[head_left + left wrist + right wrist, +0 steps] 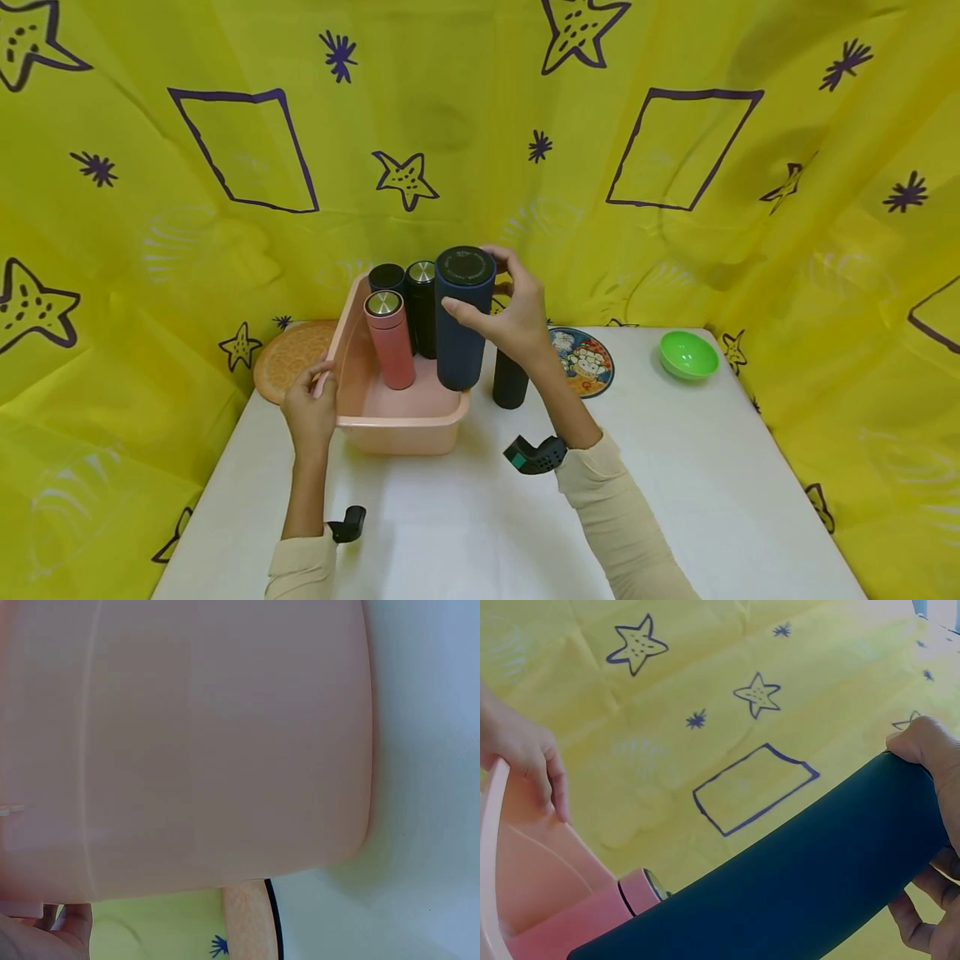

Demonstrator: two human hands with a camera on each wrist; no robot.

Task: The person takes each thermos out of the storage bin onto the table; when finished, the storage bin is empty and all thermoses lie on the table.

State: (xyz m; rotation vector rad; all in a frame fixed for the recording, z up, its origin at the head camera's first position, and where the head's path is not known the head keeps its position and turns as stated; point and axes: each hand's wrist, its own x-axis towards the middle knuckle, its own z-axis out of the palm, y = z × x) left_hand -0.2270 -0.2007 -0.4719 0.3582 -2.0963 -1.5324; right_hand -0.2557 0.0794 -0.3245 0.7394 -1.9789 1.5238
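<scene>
My left hand [311, 412] grips the left rim of a pink plastic basin [401, 437]; the basin's outer wall [225, 742] fills most of the left wrist view. With its thumb in front and fingers behind, my right hand [521, 321] holds a dark blue flask [461, 337] near its black lid. The flask is upright in the head view, overlapping the basin's right side. Inside the basin stand a pink flask [394, 354] with a shiny lid, a black flask [424, 312] with a silver top, and a dark flask [387, 276], partly hidden.
Behind my right forearm a black flask [510, 385] stands on the white table [450, 533]. An orange round mat [288, 354] lies left of the basin, a patterned round mat [592, 362] to the right. A green bowl [688, 357] sits far right. Yellow curtain [480, 108] encloses the back and sides.
</scene>
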